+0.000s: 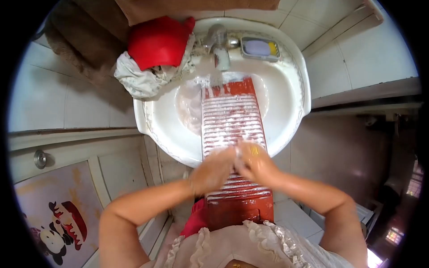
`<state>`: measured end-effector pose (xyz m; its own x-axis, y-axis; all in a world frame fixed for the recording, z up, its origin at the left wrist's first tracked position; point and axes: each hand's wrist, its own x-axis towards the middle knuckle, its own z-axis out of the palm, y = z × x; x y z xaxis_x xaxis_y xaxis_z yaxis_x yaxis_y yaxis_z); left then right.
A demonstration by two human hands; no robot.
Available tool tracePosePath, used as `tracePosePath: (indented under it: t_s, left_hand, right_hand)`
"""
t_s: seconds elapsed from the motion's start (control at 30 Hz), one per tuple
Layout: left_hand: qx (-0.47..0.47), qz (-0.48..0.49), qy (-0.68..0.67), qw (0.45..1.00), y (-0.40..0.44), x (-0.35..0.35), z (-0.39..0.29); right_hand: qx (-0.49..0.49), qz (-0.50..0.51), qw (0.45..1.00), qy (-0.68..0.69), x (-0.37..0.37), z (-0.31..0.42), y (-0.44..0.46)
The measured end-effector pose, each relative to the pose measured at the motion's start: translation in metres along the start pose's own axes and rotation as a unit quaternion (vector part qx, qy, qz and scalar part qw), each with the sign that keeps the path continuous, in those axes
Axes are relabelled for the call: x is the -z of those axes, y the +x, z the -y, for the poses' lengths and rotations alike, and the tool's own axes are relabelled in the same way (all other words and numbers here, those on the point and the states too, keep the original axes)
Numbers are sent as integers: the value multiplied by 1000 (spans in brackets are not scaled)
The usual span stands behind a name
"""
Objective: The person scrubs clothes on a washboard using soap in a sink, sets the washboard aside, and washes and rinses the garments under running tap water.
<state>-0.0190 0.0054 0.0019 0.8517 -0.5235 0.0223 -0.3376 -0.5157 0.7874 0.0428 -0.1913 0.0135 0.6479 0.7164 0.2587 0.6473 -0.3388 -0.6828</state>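
Both hands meet over the middle of a red ridged washboard (232, 120), which leans from the white sink basin (286, 120) toward my body and is streaked with white suds. My left hand (212, 167) is curled and blurred by motion, its fingers pressed toward the other hand. Beside it, my right hand (254, 163) is closed, with a gold ring on one finger. A little whitish stuff shows between the two hands; I cannot make out what it is. Water runs from the faucet (216, 42) onto the board's upper end.
A red basin-like item (158, 42) and a white cloth (138, 78) lie at the sink's left rim. Behind the sink stands a soap dish (260, 48) with purple and yellow pieces. A brown towel (85, 40) hangs at the upper left; a cabinet door (58, 210) is lower left.
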Motion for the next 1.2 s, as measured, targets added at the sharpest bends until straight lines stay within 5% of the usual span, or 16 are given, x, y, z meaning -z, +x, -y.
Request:
tracePosePath:
  t_s: [0.13,0.23,0.33,0.4,0.5,0.63,0.7,0.73,0.8,0.87,0.9,0.97,1.0,1.03,1.13,1.2]
  left_hand:
    - [-56,-83,36,994,7,-10,0]
    - [135,-133,47,981,101,17,68]
    - [70,-330,235,911,135,16,99]
    - [133,-117,-1,984,90,19,53]
    - [-88,-83,-56,991,11,-14,-1]
    - [-31,-121,46,991,21,-25,9]
    - [189,-19,-17,982,85,22,35]
    - [88,-225,254,937,103,-12,92]
    - [104,-255,255,927,123,1,108]
    - [222,-174,50,958,112,7,88]
    - [235,37,-9,971,102,30,54]
    - [-94,-102,18,990,28,-12,38]
    - [-9,-17,40,999,7,2,-12]
    - [-9,-5,34,999,-8,0,-30]
    - [10,24,144,989,22,-12,19]
    - [222,8,53,974,83,20,44]
  right_hand:
    - [-153,116,965,180,11,-4,10]
    - [-82,-23,992,-88,-36,-107,80]
    - [-142,-89,979,-117,-38,-113,107]
    - [-173,14,984,27,-23,-85,70]
    - [-84,112,989,52,23,4,-9]
    - [-35,82,996,22,10,-13,10]
    - [-162,53,985,31,-14,-74,56]
    - [-103,-56,991,-58,-32,-108,87]
    - [-32,-174,973,-148,-40,-125,111]
    - [-177,-57,980,-67,-39,-106,93]
    - [-177,7,984,10,-18,-75,74]
    - [-269,150,951,22,14,-10,36]
    - [-33,43,999,0,12,-2,-1]
    - [-14,101,995,-13,18,13,-14]
    - [-61,19,998,-1,-11,-29,10]
    - [-146,14,987,-61,-22,-72,69]
